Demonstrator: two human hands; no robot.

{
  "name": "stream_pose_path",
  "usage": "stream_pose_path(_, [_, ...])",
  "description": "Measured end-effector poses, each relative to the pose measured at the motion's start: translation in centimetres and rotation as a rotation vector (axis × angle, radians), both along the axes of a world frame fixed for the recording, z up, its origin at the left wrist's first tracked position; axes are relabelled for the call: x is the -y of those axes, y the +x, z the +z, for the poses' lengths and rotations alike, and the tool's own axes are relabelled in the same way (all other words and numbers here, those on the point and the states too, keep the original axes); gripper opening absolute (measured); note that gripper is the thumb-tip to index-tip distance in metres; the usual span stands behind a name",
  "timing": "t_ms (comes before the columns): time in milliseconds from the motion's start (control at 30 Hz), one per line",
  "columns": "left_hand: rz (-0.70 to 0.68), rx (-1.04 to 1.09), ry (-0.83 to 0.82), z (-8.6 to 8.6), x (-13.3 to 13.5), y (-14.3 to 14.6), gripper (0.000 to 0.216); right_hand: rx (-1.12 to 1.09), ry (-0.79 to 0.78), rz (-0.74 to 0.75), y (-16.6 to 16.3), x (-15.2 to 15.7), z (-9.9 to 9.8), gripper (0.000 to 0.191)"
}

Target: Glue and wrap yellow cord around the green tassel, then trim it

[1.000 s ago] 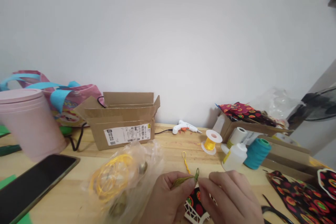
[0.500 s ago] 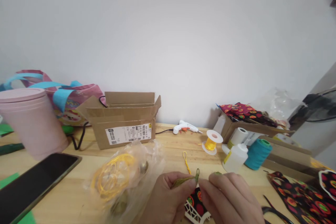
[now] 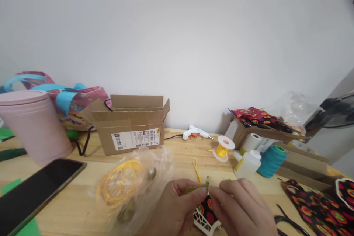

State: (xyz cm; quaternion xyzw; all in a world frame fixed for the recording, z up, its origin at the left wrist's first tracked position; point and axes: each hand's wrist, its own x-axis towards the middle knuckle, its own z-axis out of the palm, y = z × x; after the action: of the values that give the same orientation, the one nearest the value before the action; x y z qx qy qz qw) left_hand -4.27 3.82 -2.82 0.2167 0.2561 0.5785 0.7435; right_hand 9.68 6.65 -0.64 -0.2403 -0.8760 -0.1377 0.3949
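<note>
My left hand is closed in a pinch on an olive-green thread bundle, with a small loop standing up from its end. Right beside the loop, my right hand has its thumb and fingers pressed together on the thread. A speck of green shows above its knuckles. Below and between the hands lies black fabric with a bright round print, next to a white openwork piece. Both are partly covered by my hands. A yellow cord loop lies just beyond my fingers.
A clear plastic bag with yellow cord is left of my hands. A cardboard box, glue gun, yellow cord spool, white bottle and teal thread cone stand behind. A phone lies left; patterned fabric right.
Both hands stay almost in place, still pinching the thread. The view has shifted very slightly, and my right-hand fingers have moved a little.
</note>
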Motion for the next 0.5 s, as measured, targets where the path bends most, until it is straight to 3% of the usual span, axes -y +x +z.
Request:
stream_pose_path(300, [-0.048,0.094,-0.01,-0.4,-0.2,0.0,0.008,-0.206,-0.313,0.162,-0.1,-1.0,0.1,0.013])
stream_pose_path(500, [-0.077,-0.023,-0.061,0.2,-0.1,-0.5,0.016,-0.224,-0.412,0.183,-0.1,-1.1,0.1,0.014])
